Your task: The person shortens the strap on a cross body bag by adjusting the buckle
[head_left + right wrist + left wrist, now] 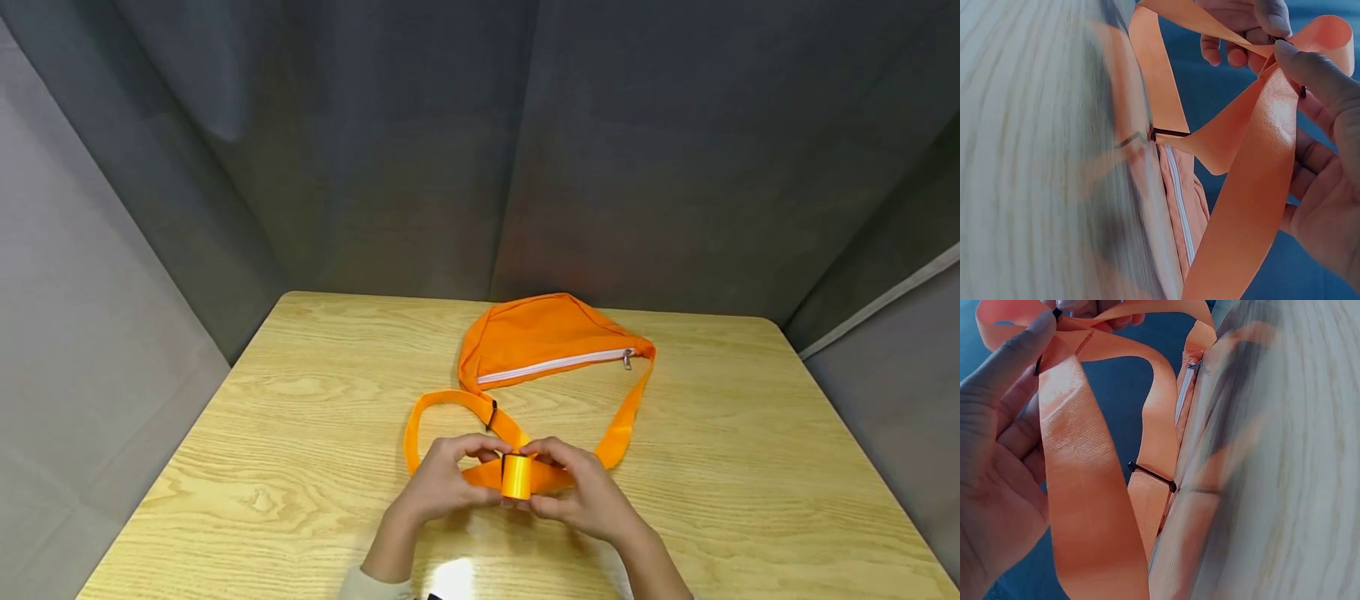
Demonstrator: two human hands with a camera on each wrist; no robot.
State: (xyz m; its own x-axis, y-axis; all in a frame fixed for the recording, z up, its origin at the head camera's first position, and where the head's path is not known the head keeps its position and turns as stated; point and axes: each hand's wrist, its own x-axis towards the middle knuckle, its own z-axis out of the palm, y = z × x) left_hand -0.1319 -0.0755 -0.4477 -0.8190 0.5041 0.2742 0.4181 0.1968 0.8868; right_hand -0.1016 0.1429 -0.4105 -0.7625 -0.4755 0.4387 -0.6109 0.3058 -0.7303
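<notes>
An orange waist bag (551,337) with a white zipper lies near the table's back edge. Its orange strap (621,429) curves forward toward both hands. My left hand (450,482) pinches the strap beside a black slider buckle (1038,364), which the fingers partly hide. From the other side my right hand (588,492) pinches the same spot, thumb on the webbing. Between the hands a short loop of strap (516,478) sticks out toward me. A second black slider (1152,476) sits on the strap closer to the bag.
The light wooden table (300,433) has a glossy surface that reflects the strap in the wrist views. Dark grey curtains (390,150) stand behind it, with lighter grey panels (97,317) at the sides.
</notes>
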